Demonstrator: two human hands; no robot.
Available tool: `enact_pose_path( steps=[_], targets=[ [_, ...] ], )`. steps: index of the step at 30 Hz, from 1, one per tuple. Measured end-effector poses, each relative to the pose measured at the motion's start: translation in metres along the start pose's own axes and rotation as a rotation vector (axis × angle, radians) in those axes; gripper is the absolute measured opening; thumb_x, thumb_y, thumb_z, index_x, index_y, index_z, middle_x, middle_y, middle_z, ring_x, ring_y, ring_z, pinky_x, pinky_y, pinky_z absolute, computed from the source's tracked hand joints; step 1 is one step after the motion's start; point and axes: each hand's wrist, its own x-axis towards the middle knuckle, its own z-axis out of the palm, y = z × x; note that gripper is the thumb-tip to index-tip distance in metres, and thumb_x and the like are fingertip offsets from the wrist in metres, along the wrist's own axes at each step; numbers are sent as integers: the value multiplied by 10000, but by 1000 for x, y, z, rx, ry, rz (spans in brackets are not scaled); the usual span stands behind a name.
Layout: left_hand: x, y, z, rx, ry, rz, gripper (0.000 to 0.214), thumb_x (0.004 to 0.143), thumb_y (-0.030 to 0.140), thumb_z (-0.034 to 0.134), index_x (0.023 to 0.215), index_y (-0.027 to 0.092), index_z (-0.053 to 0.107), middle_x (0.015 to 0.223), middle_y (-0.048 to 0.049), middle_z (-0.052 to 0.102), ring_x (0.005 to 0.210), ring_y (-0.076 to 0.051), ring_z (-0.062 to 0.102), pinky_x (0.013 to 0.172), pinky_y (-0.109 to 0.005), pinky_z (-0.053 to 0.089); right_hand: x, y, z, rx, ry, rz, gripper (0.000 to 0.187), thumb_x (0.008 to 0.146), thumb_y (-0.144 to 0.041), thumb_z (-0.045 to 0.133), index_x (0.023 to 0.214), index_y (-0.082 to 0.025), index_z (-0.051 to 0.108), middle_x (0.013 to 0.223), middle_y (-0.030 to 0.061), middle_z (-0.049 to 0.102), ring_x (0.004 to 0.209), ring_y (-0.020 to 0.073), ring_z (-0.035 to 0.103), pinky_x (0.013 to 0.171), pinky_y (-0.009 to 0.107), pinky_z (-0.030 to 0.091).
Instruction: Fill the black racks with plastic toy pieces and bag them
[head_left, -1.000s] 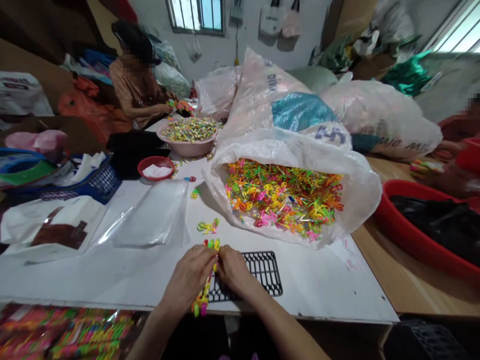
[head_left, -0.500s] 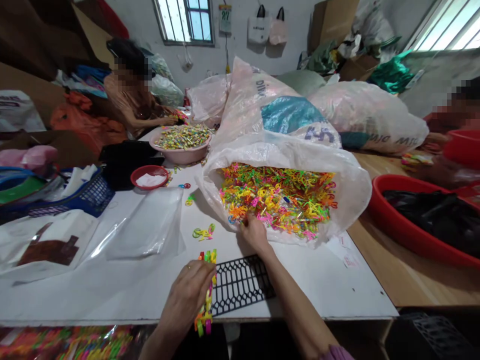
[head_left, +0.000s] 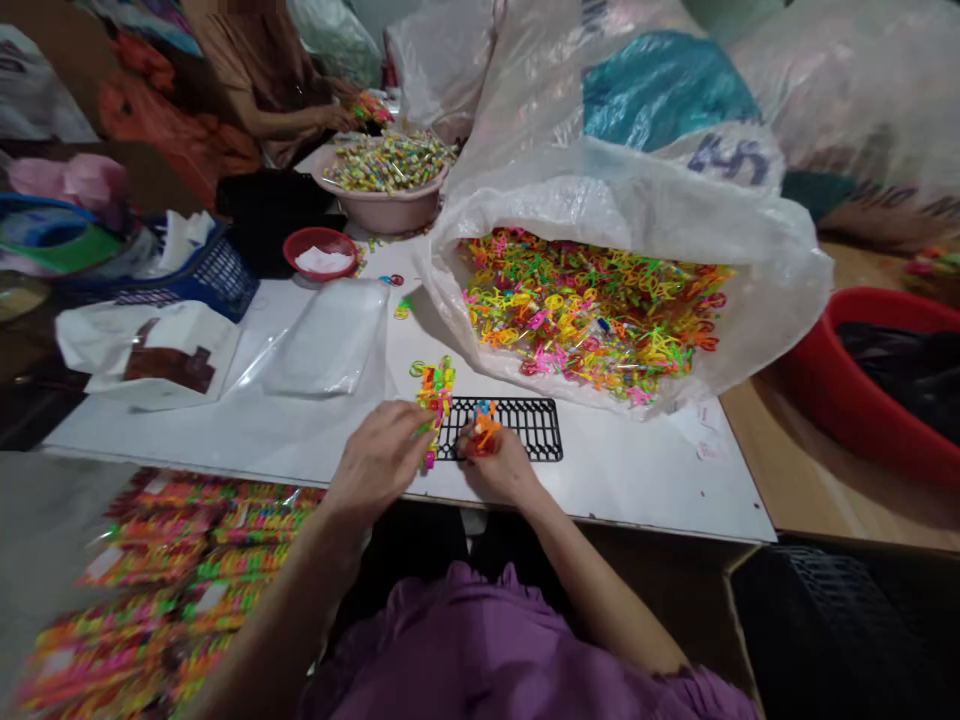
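A black plastic grid rack (head_left: 541,430) lies on the white table close to its front edge. Bright plastic pieces with looped ends stand in a row (head_left: 436,385) along the rack's left end. My left hand (head_left: 384,452) is closed at this row, its fingertips on a green piece. Over the middle of the rack, my right hand (head_left: 501,465) grips a small bunch of orange, red and blue looped plastic pieces (head_left: 484,425). Behind the rack, a large white sack (head_left: 757,290) lies open, full of such loose pieces (head_left: 592,320). Their exact kind is unclear.
A pink basin (head_left: 390,210) of small pieces and a red bowl (head_left: 319,252) stand farther back. Clear plastic bags (head_left: 330,340) lie left; a red tub (head_left: 847,370) is right. Packed bundles (head_left: 247,550) sit below the table. A co-worker's hands (head_left: 334,118) handle pieces behind.
My right hand has come back from the sack to the rack with a bunch of pieces. My left hand stays at the row. The view has tilted down.
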Motion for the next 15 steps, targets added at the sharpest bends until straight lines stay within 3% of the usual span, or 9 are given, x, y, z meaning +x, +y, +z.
enact_pose_path(
  steps=[4, 10, 15],
  targets=[
    [-21, 4, 14, 26, -107, 55, 212, 865, 170, 438, 1001, 187, 599, 933, -51, 638, 901, -174, 564, 827, -319, 467, -4, 6, 21, -134, 28, -68, 182, 754, -183, 519, 922, -176, 589, 888, 36, 629, 778, 142, 572, 704, 241, 435],
    [-25, -2, 21, -52, -84, 76, 202, 869, 200, 473, 1052, 183, 557, 948, -45, 644, 908, -164, 570, 838, -303, 467, -6, 0, 21, -493, -41, -242, 147, 761, -114, 457, 858, -176, 550, 858, 30, 541, 756, 144, 516, 670, 229, 394],
    [-28, 4, 21, -22, -18, 90, 216, 843, 227, 541, 1052, 175, 556, 938, -46, 650, 910, -175, 573, 846, -304, 470, -9, -9, 25, -728, -109, -221, 199, 771, -114, 451, 937, -183, 536, 908, 49, 538, 780, 158, 525, 664, 240, 386]
  ],
)
